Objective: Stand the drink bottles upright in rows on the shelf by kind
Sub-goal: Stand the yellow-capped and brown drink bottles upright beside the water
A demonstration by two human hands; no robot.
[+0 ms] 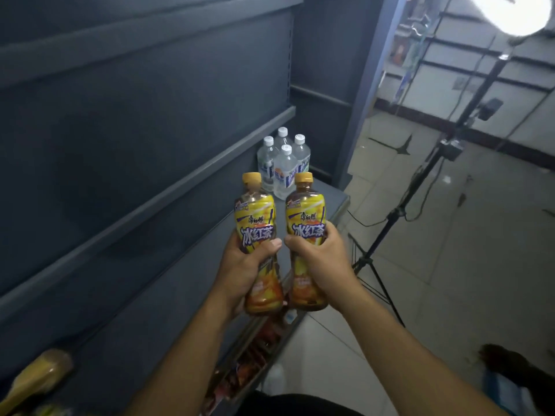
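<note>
I hold two iced tea bottles with yellow caps and yellow labels upright above the grey shelf (327, 202). My left hand (243, 265) grips the left tea bottle (255, 217) around its middle. My right hand (321, 259) grips the right tea bottle (306, 211) the same way. The two bottles are side by side, almost touching. Behind them, at the shelf's far right end, several clear water bottles (283, 166) with white caps stand upright in a tight cluster.
Another yellow tea bottle (39, 376) lies tilted at the bottom left on the shelf. A lower shelf (255, 352) holds red packaged goods. A light stand (399, 211) with tripod legs and cables stands on the tiled floor to the right.
</note>
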